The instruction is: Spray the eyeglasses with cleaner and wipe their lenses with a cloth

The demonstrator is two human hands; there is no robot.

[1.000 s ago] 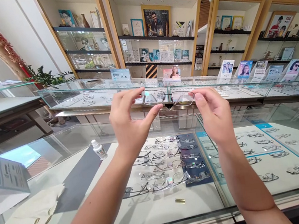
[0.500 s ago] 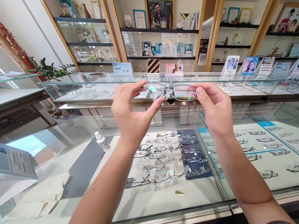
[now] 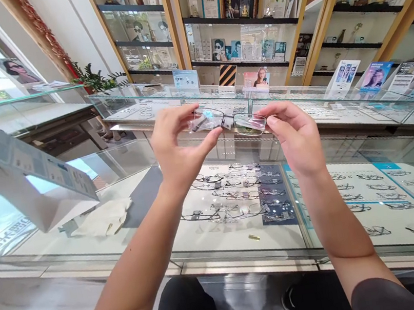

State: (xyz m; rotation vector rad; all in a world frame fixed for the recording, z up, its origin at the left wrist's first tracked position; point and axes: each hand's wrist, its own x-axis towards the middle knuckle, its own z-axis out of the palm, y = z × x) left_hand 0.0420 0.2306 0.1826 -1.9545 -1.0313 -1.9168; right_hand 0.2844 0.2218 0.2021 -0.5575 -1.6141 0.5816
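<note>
A pair of thin-rimmed eyeglasses [image 3: 251, 123] is held up in front of me above the glass counter, tilted down toward the right. My left hand [image 3: 179, 141] grips the left end, index finger along the top and thumb near the bridge. A shiny patch shows on the left lens. My right hand [image 3: 293, 132] pinches the right end between thumb and fingers. Folded temples are hard to make out behind the lenses. Below, rows of eyeglass frames [image 3: 234, 210] lie inside the display counter [image 3: 220, 243].
A beige cloth [image 3: 103, 218] lies on the counter at left, beside a folded display card [image 3: 23, 172]. A small gold strip [image 3: 254, 237] is near the front. Beyond stands another glass showcase [image 3: 138, 108] with upright cards, then wooden shelves [image 3: 240, 15].
My view has tilted down and shifted left, showing my legs and the floor. Both hands keep hold of the eyeglasses, which now tilt more. The white bottle is out of sight.
</note>
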